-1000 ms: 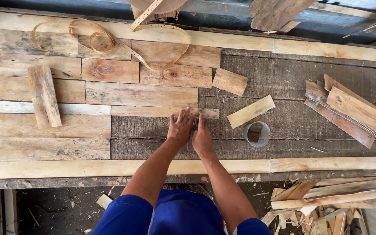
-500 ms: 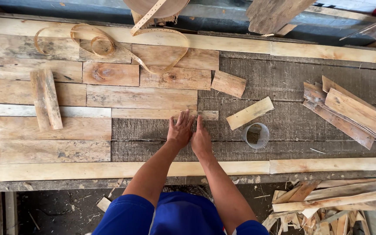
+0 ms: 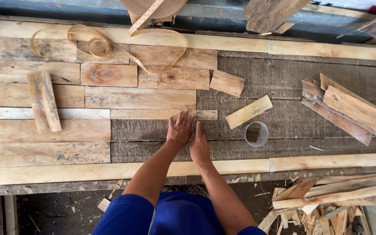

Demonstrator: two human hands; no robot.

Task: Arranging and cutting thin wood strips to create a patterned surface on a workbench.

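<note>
- Over on the far left, one short chunky wood block (image 3: 44, 101) lies on top of the fitted boards (image 3: 44, 152), tilted a bit, rough grain with a split down its length.
- Those boards fill the left half of the workbench (image 3: 292, 78) in rows, pale and knotty, different widths. One reddish board (image 3: 109, 75) has a big round knot in it.
- Up top, a thin tan strap (image 3: 93, 42) with punched holes curls into two loops on the boards, and a longer loop (image 3: 170, 37) of it runs from a roll at the upper edge.
- Center: both hands are flat on the bare dark grey bench surface, side by side and almost touching. Left hand (image 3: 179, 132) has its fingers spread a little, fingertips on the edge of a narrow pale strip (image 3: 164, 114) that ends the fourth row. Right hand (image 3: 199, 147) has its fingers pressed together, pointing at that same strip. Neither one is gripping anything.
- Right of the hands, two loose offcuts: a squarish brown piece (image 3: 227, 83) and a light slanted slat (image 3: 249, 112).
- Just below the slat, one clear round cup (image 3: 256, 133); can't tell what's in it.
- Far right, a stack of weathered planks (image 3: 349, 111), several overlapping, lying at an angle.
- Down on the floor at the right, a heap of scrap sticks (image 3: 327, 200).
</note>
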